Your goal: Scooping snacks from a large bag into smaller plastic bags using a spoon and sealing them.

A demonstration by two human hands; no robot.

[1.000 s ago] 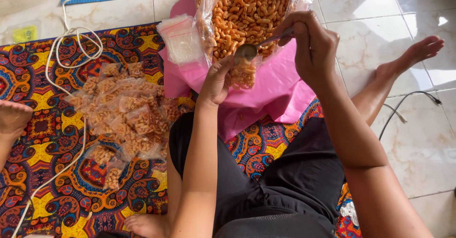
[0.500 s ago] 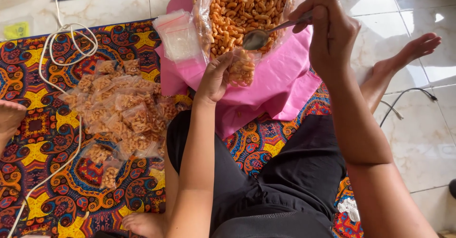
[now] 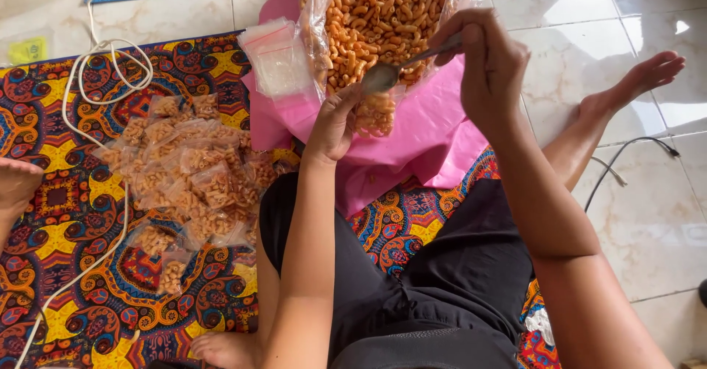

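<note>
While the left hand [image 3: 335,126] grips a small bag [image 3: 375,113], the right hand [image 3: 482,63] tilts a spoon [image 3: 394,71].

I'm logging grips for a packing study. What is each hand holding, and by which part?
The right hand holds a metal spoon by its handle end. The left hand pinches a small clear bag of macaroni snacks at its open top edge.

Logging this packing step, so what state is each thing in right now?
Small bag: open, partly filled, held by left hand.
Spoon: over the small bag's mouth, held by right hand.
Big snack bag: open, full.
Filled packets: heaped on mat.
Empty bags: stacked.
</note>
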